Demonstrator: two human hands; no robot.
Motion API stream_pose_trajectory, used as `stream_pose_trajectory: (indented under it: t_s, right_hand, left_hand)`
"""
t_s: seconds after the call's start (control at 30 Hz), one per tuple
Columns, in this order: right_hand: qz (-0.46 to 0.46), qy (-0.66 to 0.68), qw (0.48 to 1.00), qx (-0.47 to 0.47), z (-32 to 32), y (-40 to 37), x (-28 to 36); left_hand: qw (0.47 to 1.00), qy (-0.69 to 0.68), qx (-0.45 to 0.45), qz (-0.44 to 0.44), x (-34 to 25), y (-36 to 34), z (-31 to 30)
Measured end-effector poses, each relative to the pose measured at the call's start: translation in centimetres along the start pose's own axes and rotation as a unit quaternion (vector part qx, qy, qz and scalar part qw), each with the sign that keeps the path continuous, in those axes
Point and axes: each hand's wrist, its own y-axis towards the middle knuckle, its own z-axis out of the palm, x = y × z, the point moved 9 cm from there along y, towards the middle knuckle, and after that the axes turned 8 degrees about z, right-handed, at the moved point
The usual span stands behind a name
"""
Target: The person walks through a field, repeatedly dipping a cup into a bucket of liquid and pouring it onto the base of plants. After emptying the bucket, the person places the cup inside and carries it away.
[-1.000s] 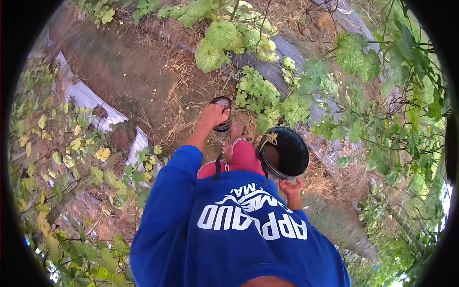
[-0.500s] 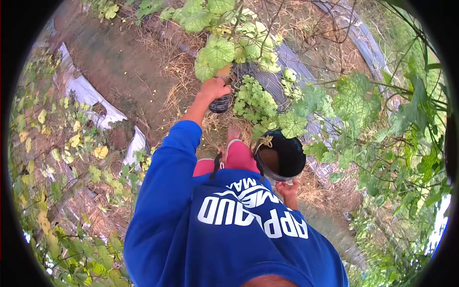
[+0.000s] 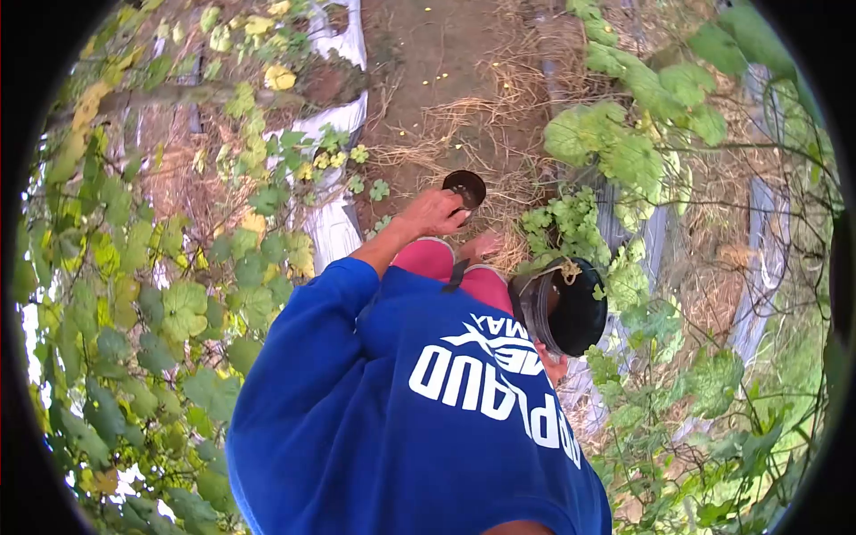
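My left hand grips a small dark cup by its near side, over the straw-strewn soil path in front of my legs. The cup's mouth faces up toward me and its inside looks dark brown. A black bucket is at my right side, tilted, with brown contents low inside and a tan tie on its rim. My right hand is at the bucket's near underside, fingers curled against it, mostly hidden by the bucket and my blue sweatshirt.
Low leafy plants grow just beyond the bucket beside dark plastic mulch. Climbing vines hang along the right. Yellowing vines fill the left, near a white plastic strip. Dry straw covers parts of the soil.
My left hand has drawn the cup back from the plants on the right, over toward the path. The cup has turned from tipped away to mouth up. My view has swung left.
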Motion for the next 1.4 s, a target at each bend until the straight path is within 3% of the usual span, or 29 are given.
stream_pose_trajectory:
  t_s: [0.03, 0.17, 0.23, 0.33, 0.37, 0.47, 0.5, 0.6, 0.67, 0.73, 0.77, 0.8, 0.87, 0.93, 1.03, 1.2, 1.27, 1.33, 1.4]
  right_hand:
    - [0.003, -0.015, 1.0, -0.008, 0.8, 0.0, 0.1]
    - [0.017, -0.062, 0.998, 0.0, 4.6, 0.1, 0.0]
    - [0.04, -0.112, 0.993, -0.003, 6.5, 0.6, 0.4]
    - [0.065, -0.131, 0.989, 0.014, 8.7, 2.3, 0.6]
    - [0.056, -0.19, 0.98, -0.035, 9.3, 1.9, 0.1]
    - [0.003, -0.319, 0.946, -0.048, 12.7, 4.8, 1.9]
    - [-0.026, -0.242, 0.962, -0.122, 14.9, 1.7, -3.1]
    - [-0.056, -0.3, 0.943, -0.136, 18.8, 1.3, -7.1]
    - [-0.075, -0.324, 0.934, -0.127, 20.7, 2.8, -7.6]
    - [-0.032, -0.41, 0.905, -0.107, 22.5, 5.9, -6.3]
    - [-0.179, -0.56, 0.809, -0.024, 25.0, 5.0, -7.6]
    - [-0.184, -0.561, 0.807, -0.023, 26.1, 4.2, -9.9]
    - [-0.086, -0.465, 0.873, -0.121, 27.2, 2.8, -15.2]
    - [-0.071, -0.487, 0.863, -0.118, 30.2, 2.6, -17.9]
    - [-0.16, -0.503, 0.843, -0.106, 36.1, 2.2, -22.7]
    - [-0.117, -0.581, 0.801, -0.086, 44.3, 3.4, -32.0]
    - [-0.136, -0.58, 0.802, -0.049, 47.5, 3.6, -36.6]
    - [-0.119, -0.621, 0.775, -0.024, 50.5, 3.7, -40.3]
    - [-0.114, -0.658, 0.744, 0.0, 53.5, 4.0, -43.6]
  left_hand:
    - [0.998, 0.0, -0.014, -0.063, 1.6, -2.3, -0.2]
    - [0.982, 0.004, -0.05, -0.181, 7.4, -11.3, 0.4]
    - [0.954, -0.009, -0.054, -0.294, 10.0, -16.2, 0.4]
    - [0.915, -0.033, -0.089, -0.393, 11.8, -22.0, -1.3]
    - [0.908, -0.042, -0.112, -0.401, 11.9, -23.6, -2.6]
    - [0.884, -0.035, -0.08, -0.459, 14.9, -27.8, -3.9]
    - [0.877, -0.04, -0.078, -0.472, 15.9, -29.0, -4.5]
    - [0.87, -0.029, -0.069, -0.488, 20.5, -32.0, -5.5]
    - [0.892, -0.004, -0.079, -0.445, 23.7, -32.9, -6.4]
    - [0.885, -0.028, -0.056, -0.462, 27.2, -33.8, -7.2]
    - [0.87, -0.039, -0.055, -0.489, 28.6, -34.3, -8.1]
    - [0.853, -0.05, -0.057, -0.516, 30.2, -34.8, -8.9]
    - [0.83, -0.09, -0.058, -0.548, 34.2, -35.7, -9.5]
    - [0.828, -0.131, -0.014, -0.545, 36.3, -35.3, -10.0]
    - [0.782, -0.173, -0.005, -0.599, 38.4, -35.7, -11.3]
    - [0.772, -0.182, 0.009, -0.609, 40.9, -35.6, -11.8]
    - [0.831, -0.163, -0.086, -0.526, 40.6, -33.7, -13.8]
    - [0.83, -0.134, -0.169, -0.514, 42.7, -34.3, -11.7]
    - [0.806, -0.15, -0.255, -0.512, 41.3, -33.1, -15.1]
